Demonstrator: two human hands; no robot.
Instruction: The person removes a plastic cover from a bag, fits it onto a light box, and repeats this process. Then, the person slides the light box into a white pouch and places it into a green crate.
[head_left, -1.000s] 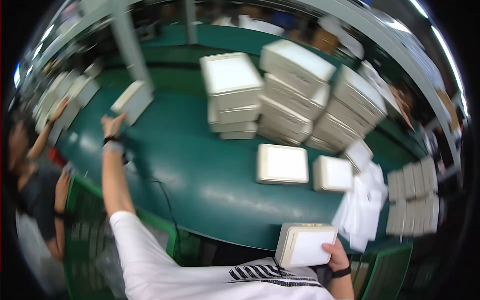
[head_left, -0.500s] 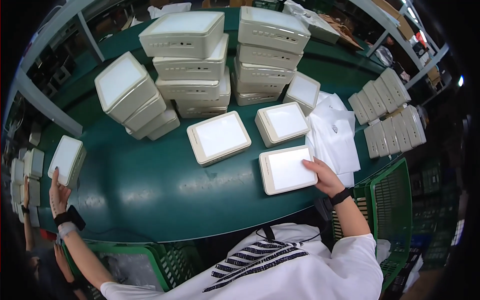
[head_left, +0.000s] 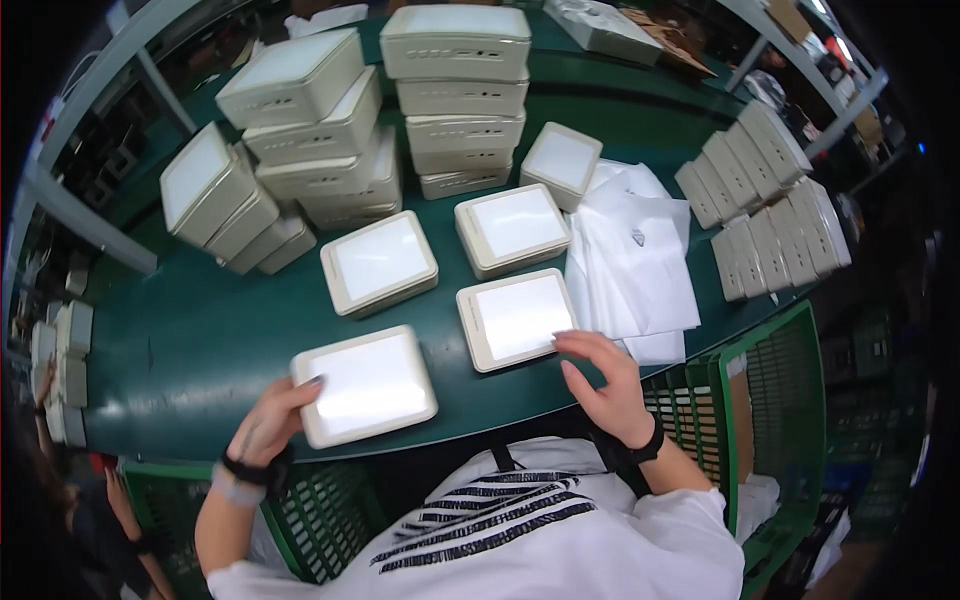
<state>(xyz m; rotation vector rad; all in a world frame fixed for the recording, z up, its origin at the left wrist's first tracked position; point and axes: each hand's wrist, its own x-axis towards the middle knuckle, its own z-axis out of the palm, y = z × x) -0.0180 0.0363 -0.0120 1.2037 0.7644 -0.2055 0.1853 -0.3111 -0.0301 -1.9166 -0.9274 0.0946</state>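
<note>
My left hand (head_left: 268, 418) grips the left edge of a flat cream device with a white top panel (head_left: 368, 388), held at the near edge of the green table, thumb on top. My right hand (head_left: 612, 388) has its fingers apart beside a similar cream device (head_left: 514, 318) on the table. Its fingertips reach that device's near right corner; whether they touch it I cannot tell. Just beyond lie two more cream devices, a left one (head_left: 380, 262) and a right one (head_left: 514, 228). White plastic bags (head_left: 630, 255) lie right of them.
Tall stacks of cream devices (head_left: 455, 90) stand at the back, with a leaning stack (head_left: 215, 190) at left. Rows of them (head_left: 780, 240) stand at far right. Green crates (head_left: 775, 400) sit below the table's near edge. Another person's arm (head_left: 130, 515) shows at lower left.
My left hand has brought its device from the far left to the table's near middle. My right hand has loosened from the device it held, which now rests on the table.
</note>
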